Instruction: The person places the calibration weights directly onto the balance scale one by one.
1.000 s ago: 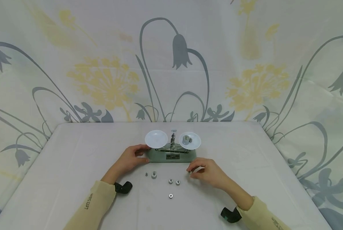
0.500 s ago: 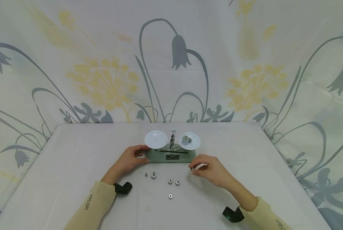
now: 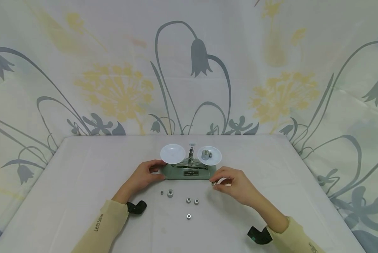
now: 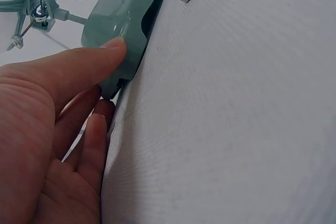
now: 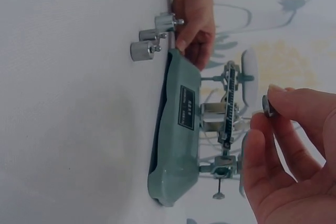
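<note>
A green balance scale (image 3: 189,174) with two white pans stands on the table. At its left end my left hand (image 3: 146,174) grips the base; in the left wrist view, the thumb (image 4: 100,64) lies on the green housing and the fingers are partly hidden behind it. Between right thumb and fingertips a small metal weight (image 5: 268,106) is pinched. That right hand (image 3: 236,184) is raised just off the scale's right front corner, below the right pan (image 3: 217,159). On this pan sit a large weight (image 3: 205,155) and a smaller one (image 3: 210,155). The left pan (image 3: 172,154) bears nothing.
Several loose weights stand on the white cloth in front of the scale: a tiny one (image 3: 161,192), a larger one (image 3: 170,193), a pair of mid-sized ones (image 3: 188,200) and one closer to me (image 3: 189,216). Behind the table hangs a flowered curtain (image 3: 122,84).
My right hand has risen slightly and shifted right, toward the scale's right corner, carrying the small weight. The left hand stays on the base.
</note>
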Action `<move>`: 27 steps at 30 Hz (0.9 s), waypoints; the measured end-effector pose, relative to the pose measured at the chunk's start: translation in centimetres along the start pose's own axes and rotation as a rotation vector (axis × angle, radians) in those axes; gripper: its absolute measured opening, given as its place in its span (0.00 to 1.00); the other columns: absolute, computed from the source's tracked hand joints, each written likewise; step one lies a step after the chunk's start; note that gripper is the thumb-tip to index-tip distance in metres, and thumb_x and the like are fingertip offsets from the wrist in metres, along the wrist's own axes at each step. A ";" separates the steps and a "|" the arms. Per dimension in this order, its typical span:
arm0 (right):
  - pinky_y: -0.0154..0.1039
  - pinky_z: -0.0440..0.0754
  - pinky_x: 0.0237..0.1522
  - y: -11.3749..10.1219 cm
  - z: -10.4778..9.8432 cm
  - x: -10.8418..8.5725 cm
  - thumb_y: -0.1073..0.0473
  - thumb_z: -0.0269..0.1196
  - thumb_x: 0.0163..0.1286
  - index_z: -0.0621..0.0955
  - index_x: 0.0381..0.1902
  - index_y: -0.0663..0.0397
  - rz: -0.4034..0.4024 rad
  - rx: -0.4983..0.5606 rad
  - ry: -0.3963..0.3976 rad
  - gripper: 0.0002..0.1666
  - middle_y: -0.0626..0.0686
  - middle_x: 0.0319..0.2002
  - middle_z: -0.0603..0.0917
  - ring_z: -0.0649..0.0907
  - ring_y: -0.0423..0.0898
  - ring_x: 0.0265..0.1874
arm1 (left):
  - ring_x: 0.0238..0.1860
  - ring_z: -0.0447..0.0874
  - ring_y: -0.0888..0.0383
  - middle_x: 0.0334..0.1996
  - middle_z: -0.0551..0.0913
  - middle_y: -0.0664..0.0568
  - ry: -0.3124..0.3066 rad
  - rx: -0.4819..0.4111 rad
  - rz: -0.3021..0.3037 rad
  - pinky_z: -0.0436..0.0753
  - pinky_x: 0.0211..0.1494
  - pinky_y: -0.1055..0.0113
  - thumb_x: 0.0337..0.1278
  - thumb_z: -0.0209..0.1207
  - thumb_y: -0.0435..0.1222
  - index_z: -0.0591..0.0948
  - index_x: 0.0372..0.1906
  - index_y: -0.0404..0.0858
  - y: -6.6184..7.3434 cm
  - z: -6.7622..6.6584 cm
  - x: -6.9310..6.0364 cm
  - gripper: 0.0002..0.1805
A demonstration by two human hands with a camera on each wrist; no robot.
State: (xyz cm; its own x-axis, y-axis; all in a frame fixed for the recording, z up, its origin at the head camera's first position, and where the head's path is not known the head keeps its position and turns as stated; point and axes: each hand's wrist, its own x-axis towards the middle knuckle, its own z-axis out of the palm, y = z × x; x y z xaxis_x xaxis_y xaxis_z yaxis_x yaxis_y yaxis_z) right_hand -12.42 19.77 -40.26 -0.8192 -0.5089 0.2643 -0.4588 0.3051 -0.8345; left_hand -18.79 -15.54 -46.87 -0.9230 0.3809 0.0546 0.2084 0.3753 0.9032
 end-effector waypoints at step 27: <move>0.38 0.85 0.41 -1.6 -2.6 1.7 0.74 0.69 0.61 0.86 0.42 0.57 -0.071 -0.055 0.074 0.13 0.52 0.41 0.85 0.83 0.45 0.39 | 0.64 0.73 0.47 0.59 0.80 0.44 0.007 0.000 0.007 0.75 0.64 0.56 0.52 0.71 0.29 0.78 0.60 0.32 0.2 0.1 0.0 0.28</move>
State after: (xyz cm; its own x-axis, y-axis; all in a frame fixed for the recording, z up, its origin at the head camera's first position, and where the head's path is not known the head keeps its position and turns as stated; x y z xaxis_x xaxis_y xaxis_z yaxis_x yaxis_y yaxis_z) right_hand -13.94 20.50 -37.27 -0.8063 -0.4707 0.3583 -0.5330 0.3154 -0.7851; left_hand -18.67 -15.39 -46.78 -0.9238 0.3776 0.0642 0.2151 0.3728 0.9026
